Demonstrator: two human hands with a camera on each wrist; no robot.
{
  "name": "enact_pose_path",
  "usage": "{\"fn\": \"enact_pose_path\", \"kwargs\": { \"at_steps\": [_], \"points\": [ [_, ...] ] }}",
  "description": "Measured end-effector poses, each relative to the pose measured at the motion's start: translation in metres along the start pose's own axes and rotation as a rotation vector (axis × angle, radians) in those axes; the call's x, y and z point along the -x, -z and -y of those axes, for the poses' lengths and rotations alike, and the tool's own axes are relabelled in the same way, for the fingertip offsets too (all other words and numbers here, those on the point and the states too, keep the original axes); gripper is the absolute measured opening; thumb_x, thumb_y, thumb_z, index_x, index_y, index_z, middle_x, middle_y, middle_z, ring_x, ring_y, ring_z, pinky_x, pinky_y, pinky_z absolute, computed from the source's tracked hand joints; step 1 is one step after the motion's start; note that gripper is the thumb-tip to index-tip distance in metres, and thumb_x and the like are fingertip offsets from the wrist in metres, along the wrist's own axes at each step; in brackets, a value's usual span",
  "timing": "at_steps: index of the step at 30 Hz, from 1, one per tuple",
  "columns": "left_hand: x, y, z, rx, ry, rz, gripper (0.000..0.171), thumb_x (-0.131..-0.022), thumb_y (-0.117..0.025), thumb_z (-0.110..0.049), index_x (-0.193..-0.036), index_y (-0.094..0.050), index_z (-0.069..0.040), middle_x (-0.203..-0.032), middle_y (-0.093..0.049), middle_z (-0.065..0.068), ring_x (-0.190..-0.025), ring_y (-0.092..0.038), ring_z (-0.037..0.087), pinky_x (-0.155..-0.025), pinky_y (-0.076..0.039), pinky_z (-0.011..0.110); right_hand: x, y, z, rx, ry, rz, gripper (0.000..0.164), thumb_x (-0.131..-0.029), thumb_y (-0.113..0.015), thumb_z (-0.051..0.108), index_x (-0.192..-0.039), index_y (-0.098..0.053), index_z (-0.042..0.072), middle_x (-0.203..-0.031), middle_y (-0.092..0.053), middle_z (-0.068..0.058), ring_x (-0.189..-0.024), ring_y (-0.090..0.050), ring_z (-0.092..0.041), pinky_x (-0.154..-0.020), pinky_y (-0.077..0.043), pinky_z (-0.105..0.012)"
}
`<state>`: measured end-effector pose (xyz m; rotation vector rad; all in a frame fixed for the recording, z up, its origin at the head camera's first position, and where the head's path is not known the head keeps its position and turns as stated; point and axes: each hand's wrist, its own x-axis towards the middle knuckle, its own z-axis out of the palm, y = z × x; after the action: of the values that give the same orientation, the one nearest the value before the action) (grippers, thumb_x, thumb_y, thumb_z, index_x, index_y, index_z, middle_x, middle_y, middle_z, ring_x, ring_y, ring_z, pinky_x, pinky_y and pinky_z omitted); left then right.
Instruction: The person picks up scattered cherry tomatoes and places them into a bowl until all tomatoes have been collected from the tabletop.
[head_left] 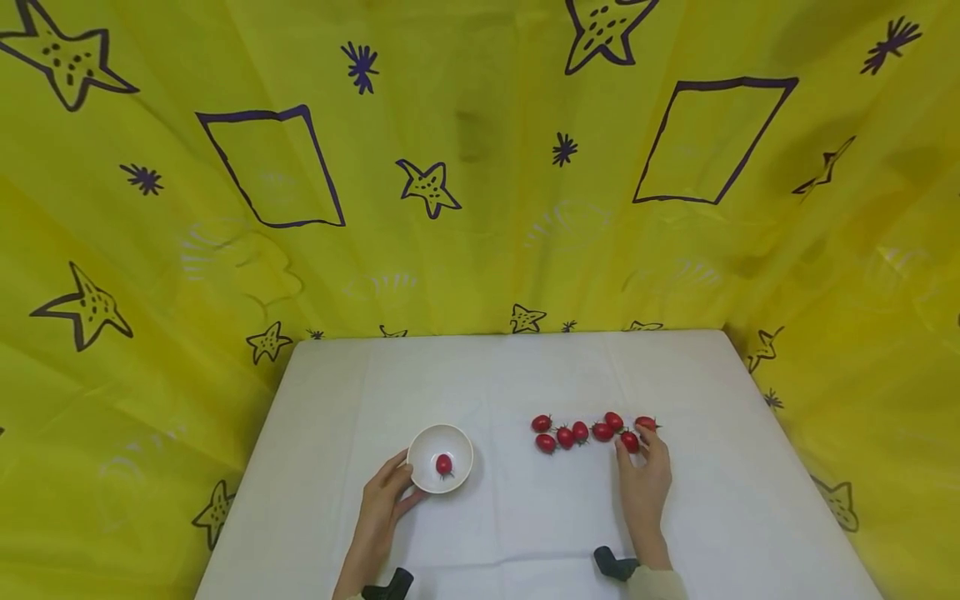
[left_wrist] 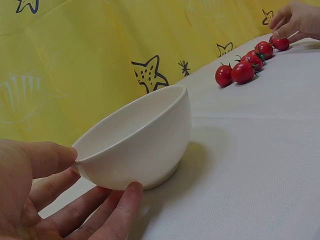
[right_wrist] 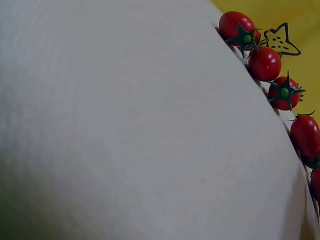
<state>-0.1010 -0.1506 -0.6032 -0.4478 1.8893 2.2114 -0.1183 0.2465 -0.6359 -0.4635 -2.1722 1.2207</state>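
Observation:
My left hand (head_left: 386, 492) grips a small white bowl (head_left: 420, 484), thumb at the rim and the other fingers low on its side and base. One red cherry tomato (head_left: 444, 464) with a green calyx lies inside the bowl. In the left wrist view the bowl (left_wrist: 145, 150) rests on the table, its inside mostly hidden. On the right, my right hand (head_left: 645, 483) has thumb and fingertips around a cherry tomato (head_left: 629, 442), pinching it. Another cherry tomato (head_left: 646, 423) lies just beyond those fingertips. The right wrist view does not show the hand.
Several more cherry tomatoes (head_left: 565, 437) lie in a loose row left of the right hand, and also appear in the right wrist view as tomatoes (right_wrist: 265, 64). A white cloth (head_left: 495, 533) covers the table. Yellow patterned curtains (head_left: 480, 250) stand behind and at both sides.

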Motion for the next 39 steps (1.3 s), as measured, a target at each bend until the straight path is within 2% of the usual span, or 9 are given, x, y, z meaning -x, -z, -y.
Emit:
{"fn": "enact_pose_path", "kwargs": {
  "at_steps": [4, 8, 11, 20, 28, 30, 35, 39],
  "points": [
    [0.001, -0.001, 0.000, -0.005, -0.003, -0.004, 0.055, -0.107, -0.059, -0.021, -0.155, -0.044, 0.003, -0.140, -0.061, 0.021, -0.117, -0.066, 0.019, -0.101, -0.063, 0.041, 0.001, -0.001, -0.005, 0.004, 0.001, -0.002, 0.040, -0.091, -0.073, -0.007, -0.130, -0.063, -0.006, -0.130, -0.063, -0.028, -0.120, -0.060, -0.039, -0.093, -0.029, 0.011],
    [0.001, -0.001, 0.000, -0.006, -0.009, -0.002, 0.056, -0.108, -0.058, -0.022, -0.155, -0.043, 0.003, -0.141, -0.061, 0.022, -0.118, -0.066, 0.019, -0.100, -0.063, 0.041, 0.002, -0.003, -0.007, -0.001, 0.024, -0.016, 0.037, -0.089, -0.071, -0.012, -0.125, -0.064, -0.008, -0.125, -0.064, -0.029, -0.115, -0.060, -0.034, -0.093, -0.031, 0.012],
    [0.000, -0.001, 0.001, -0.009, -0.012, 0.001, 0.056, -0.108, -0.058, -0.024, -0.155, -0.043, 0.003, -0.143, -0.060, 0.022, -0.119, -0.066, 0.019, -0.100, -0.063, 0.041, 0.002, -0.003, -0.006, 0.003, 0.019, -0.013, 0.036, -0.089, -0.070, -0.013, -0.125, -0.064, -0.008, -0.124, -0.065, -0.029, -0.113, -0.060, -0.031, -0.092, -0.032, 0.011],
    [0.000, 0.000, 0.002, -0.015, -0.003, -0.007, 0.055, -0.108, -0.057, -0.024, -0.155, -0.043, 0.002, -0.148, -0.057, 0.025, -0.121, -0.065, 0.020, -0.101, -0.062, 0.043, 0.004, 0.001, -0.003, 0.008, -0.022, 0.013, 0.037, -0.092, -0.069, -0.011, -0.128, -0.065, -0.006, -0.127, -0.066, -0.027, -0.115, -0.061, -0.034, -0.089, -0.033, 0.011],
    [-0.002, -0.001, 0.002, -0.010, -0.002, -0.019, 0.055, -0.106, -0.060, -0.024, -0.154, -0.046, 0.001, -0.147, -0.057, 0.026, -0.119, -0.066, 0.021, -0.100, -0.063, 0.040, 0.004, -0.005, 0.006, -0.032, 0.018, 0.030, 0.036, -0.092, -0.071, -0.010, -0.127, -0.066, -0.004, -0.125, -0.068, -0.022, -0.110, -0.056, -0.005, -0.093, -0.038, 0.010],
    [-0.002, -0.001, 0.002, -0.013, 0.003, -0.023, 0.055, -0.106, -0.061, -0.024, -0.153, -0.047, 0.000, -0.146, -0.058, 0.025, -0.120, -0.066, 0.021, -0.099, -0.063, 0.040, 0.005, -0.007, 0.010, -0.045, 0.043, 0.050, 0.036, -0.091, -0.070, -0.011, -0.126, -0.066, -0.004, -0.125, -0.068, -0.021, -0.111, -0.057, -0.007, -0.095, -0.039, 0.009],
    [-0.002, -0.001, 0.002, -0.022, 0.017, -0.031, 0.055, -0.106, -0.061, -0.026, -0.154, -0.048, -0.002, -0.147, -0.058, 0.024, -0.121, -0.066, 0.023, -0.099, -0.063, 0.038, 0.009, -0.016, 0.026, -0.078, 0.100, 0.129, 0.036, -0.092, -0.071, -0.009, -0.127, -0.066, -0.001, -0.125, -0.068, -0.019, -0.114, -0.062, -0.023, -0.100, -0.044, 0.003],
    [-0.002, -0.002, 0.002, -0.019, 0.010, -0.027, 0.056, -0.106, -0.061, -0.026, -0.154, -0.046, -0.001, -0.147, -0.056, 0.027, -0.122, -0.066, 0.024, -0.100, -0.063, 0.040, 0.018, -0.026, 0.040, -0.103, 0.118, 0.199, 0.037, -0.092, -0.074, -0.006, -0.127, -0.067, 0.003, -0.124, -0.070, -0.014, -0.113, -0.063, -0.019, -0.102, -0.044, 0.001]
  ]
}}
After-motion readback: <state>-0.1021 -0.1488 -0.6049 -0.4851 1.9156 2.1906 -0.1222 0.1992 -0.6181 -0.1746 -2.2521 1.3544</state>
